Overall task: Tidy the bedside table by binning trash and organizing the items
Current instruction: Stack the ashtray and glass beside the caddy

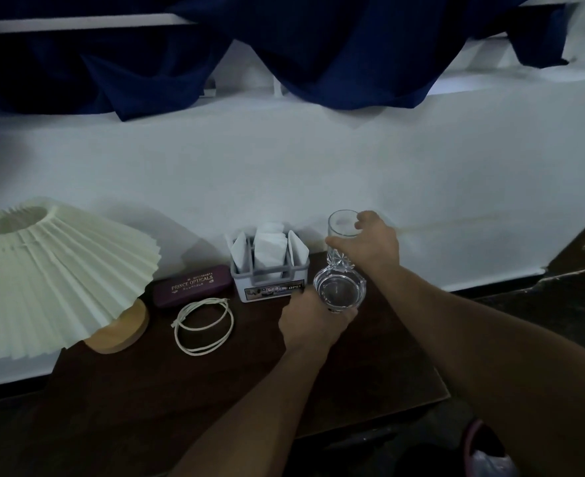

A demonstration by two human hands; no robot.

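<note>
On the dark wooden bedside table point(215, 380) my right hand point(370, 247) grips a tall clear glass point(341, 228) standing upright near the wall. In front of it my left hand point(313, 321) holds a second, shorter cut glass point(339, 289), seen from above. Just left of the glasses stands a grey tissue holder point(270, 280) with white tissues in it. A maroon spectacle case point(193, 284) lies further left, and a coiled white cable point(204, 325) rests in front of the case.
A pleated cream lamp point(53, 270) on a round wooden base point(122, 330) leans at the table's left end. The white wall and blue curtains point(284, 46) rise behind. A bin with a plastic liner point(487, 456) shows at the lower right, below the table edge.
</note>
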